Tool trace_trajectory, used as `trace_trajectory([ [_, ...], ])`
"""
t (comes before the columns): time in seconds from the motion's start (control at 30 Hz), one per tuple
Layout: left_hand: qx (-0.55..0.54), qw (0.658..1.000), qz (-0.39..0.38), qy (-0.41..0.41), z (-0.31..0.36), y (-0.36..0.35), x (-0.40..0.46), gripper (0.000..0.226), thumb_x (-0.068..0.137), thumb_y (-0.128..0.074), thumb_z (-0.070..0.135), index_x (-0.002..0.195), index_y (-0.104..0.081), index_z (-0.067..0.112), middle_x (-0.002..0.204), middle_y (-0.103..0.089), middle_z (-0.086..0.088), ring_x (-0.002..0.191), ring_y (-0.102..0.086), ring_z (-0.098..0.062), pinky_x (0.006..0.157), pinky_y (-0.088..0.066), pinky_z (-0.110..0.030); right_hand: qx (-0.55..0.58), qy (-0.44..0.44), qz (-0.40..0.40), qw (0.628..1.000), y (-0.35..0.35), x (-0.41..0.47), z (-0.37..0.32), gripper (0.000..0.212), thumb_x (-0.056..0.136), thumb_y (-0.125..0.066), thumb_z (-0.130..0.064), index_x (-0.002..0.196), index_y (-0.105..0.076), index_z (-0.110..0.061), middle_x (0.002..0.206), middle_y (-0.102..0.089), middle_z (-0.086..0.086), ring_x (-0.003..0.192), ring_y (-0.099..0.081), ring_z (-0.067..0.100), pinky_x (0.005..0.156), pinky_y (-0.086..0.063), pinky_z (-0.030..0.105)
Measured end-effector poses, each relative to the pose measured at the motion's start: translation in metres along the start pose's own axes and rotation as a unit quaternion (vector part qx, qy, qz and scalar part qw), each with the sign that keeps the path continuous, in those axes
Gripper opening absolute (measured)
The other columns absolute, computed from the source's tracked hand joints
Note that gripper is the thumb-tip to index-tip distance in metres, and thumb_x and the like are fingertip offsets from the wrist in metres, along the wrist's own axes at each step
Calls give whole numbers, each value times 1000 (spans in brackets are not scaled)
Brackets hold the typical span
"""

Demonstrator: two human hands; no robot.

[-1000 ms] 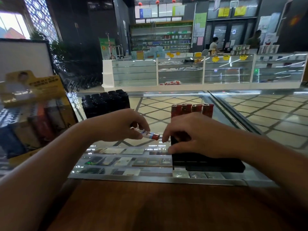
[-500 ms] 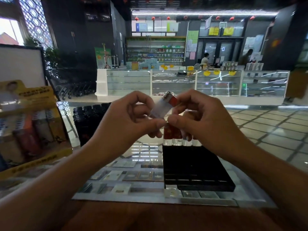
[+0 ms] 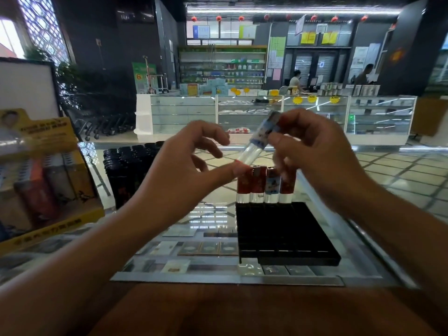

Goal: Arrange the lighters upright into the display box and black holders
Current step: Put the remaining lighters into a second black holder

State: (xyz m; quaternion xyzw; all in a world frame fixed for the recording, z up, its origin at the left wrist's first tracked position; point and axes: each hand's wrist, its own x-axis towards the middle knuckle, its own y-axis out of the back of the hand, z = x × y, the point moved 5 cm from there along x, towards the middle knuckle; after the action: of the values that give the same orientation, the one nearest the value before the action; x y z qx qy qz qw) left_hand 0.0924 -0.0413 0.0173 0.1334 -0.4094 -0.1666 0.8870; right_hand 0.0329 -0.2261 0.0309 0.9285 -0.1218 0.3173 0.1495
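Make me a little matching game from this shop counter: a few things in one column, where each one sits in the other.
Things:
1. lighter in the hands
2. four upright lighters
3. yellow display box
4. full black holder

Places:
A. far left edge of the counter
B. back row of the near black holder
C. tilted in the air between left hand and right hand
D. behind the left wrist, packed with black lighters

Pairs: 1-C, 2-B, 3-A, 4-D
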Motion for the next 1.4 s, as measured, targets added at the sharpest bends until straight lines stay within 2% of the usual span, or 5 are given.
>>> trace_trajectory([
  [0.5,137,911,-333,203,-57,-41,-25,85,56,-66,69,131,-45,36,129,-45,17,121,-42,-6,94,-38,-23,-224,70,-8,972,43,0,-3,29,86,-73,-9,108,-58,-19,85,-71,2,82,-68,17,87,-54,38],
  [0.67,146,907,-342,200,-59,-43,-26,77,61,-65,70,129,-44,41,123,-42,22,117,-43,-3,88,-37,-20,-260,72,2,963,42,-16,18,30,83,-77,-18,105,-59,-23,91,-67,-13,90,-61,-2,80,-44,10],
  [0.9,171,909,-333,185,-60,-43,-24,72,63,-64,69,128,-43,46,104,-30,38,109,-39,2,85,-35,-19,-308,83,-53,946,34,-25,28,32,82,-75,-28,105,-55,-39,100,-61,-20,104,-57,6,95,-47,43],
  [1.1,180,908,-334,175,-58,-44,-23,66,66,-65,66,126,-44,46,100,-32,38,98,-40,9,79,-33,-13,-341,89,-75,933,23,-24,30,34,81,-74,-32,102,-50,-47,99,-46,-49,104,-42,-9,95,-36,39],
  [1.4,167,909,-340,177,-61,-43,-23,79,56,-60,74,128,-45,44,112,-38,37,125,-36,-5,101,-33,-29,-380,93,-49,919,23,-19,34,30,83,-75,-29,100,-52,-40,102,-53,-22,107,-35,9,88,-28,36],
])
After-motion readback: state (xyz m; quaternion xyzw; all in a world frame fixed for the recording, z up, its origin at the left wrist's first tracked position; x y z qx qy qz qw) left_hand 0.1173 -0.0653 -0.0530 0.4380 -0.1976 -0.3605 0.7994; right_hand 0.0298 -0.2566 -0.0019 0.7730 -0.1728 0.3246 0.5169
